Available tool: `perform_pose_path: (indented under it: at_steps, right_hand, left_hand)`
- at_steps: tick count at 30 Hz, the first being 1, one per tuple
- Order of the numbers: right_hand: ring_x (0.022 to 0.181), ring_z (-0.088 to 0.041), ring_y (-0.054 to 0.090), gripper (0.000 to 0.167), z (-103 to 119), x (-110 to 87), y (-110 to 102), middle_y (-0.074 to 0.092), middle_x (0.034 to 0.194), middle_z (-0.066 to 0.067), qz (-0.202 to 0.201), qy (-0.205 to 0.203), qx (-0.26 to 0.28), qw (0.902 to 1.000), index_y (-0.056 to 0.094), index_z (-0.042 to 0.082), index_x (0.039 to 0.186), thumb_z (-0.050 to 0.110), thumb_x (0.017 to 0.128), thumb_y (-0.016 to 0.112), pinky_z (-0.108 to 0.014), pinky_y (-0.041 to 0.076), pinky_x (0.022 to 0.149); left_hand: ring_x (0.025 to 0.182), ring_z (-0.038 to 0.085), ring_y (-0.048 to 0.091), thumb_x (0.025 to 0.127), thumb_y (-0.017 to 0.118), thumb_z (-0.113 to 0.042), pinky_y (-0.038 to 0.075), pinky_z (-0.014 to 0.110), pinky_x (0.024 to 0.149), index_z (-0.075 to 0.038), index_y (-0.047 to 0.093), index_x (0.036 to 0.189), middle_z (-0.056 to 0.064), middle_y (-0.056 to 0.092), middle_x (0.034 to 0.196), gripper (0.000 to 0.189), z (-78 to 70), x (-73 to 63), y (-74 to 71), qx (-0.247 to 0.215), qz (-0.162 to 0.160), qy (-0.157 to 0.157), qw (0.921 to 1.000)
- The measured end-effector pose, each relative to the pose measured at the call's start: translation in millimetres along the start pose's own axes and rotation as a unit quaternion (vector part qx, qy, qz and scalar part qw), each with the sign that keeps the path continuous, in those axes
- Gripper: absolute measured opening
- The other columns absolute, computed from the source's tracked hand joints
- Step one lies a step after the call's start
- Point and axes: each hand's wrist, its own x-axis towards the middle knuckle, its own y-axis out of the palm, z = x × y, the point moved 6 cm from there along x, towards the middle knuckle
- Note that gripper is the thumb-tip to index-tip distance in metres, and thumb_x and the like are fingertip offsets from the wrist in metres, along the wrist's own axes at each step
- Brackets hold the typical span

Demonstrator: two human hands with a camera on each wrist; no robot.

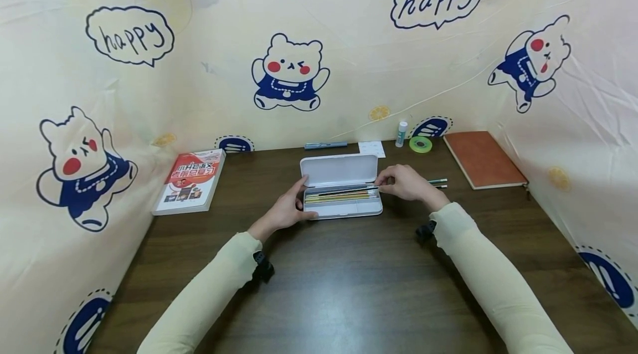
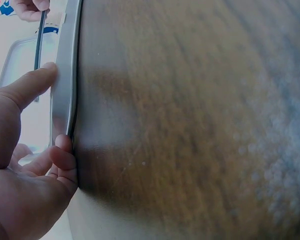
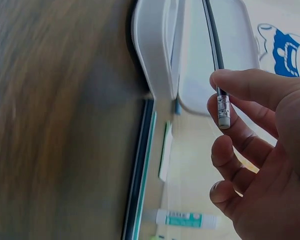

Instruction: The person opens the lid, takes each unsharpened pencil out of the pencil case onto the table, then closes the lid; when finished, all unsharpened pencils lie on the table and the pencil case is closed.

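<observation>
A white pencil case (image 1: 349,211) lies on the wooden table with its lid (image 1: 339,170) raised at the back. Several yellowish and dark pencils (image 1: 343,196) lie inside it. My left hand (image 1: 284,209) grips the case's left end, thumb and fingers spread along its side wall (image 2: 65,75). Between thumb and forefinger, my right hand (image 1: 406,182) pinches a dark pencil (image 3: 214,40) near its white eraser end, over the right end of the case. Beyond that hand, more pencils (image 1: 438,180) lie on the table, partly hidden by it.
A red and white book (image 1: 191,182) lies at the left, a brown notebook (image 1: 483,160) at the right. Along the back are a blue pen (image 1: 326,145), a white card (image 1: 371,149), a glue stick (image 1: 401,134) and a green tape roll (image 1: 421,144). A printed cloth hangs behind.
</observation>
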Motion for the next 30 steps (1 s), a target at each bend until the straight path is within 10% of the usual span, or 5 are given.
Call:
perform_pose_path:
  at_steps: [30]
  right_hand:
    - [0.085, -0.022, 0.056, 0.013, -96, -64.4, -53, 0.073, 0.094, -0.005, -0.03, 0.088, 0.007, 0.9956, 0.075, 0.008, 0.104, 0.012, 0.094, 0.068, -0.033, 0.045, 0.075]
  left_hand:
    - [0.084, 0.018, 0.052, 0.082, 0.083, -0.035, 0.044, 0.03, 0.074, -0.026, 0.012, 0.161, 0.006, 0.054, 0.14, 0.106, 2.3, 0.0, 0.5, 0.0, 0.004, 0.007, 1.0]
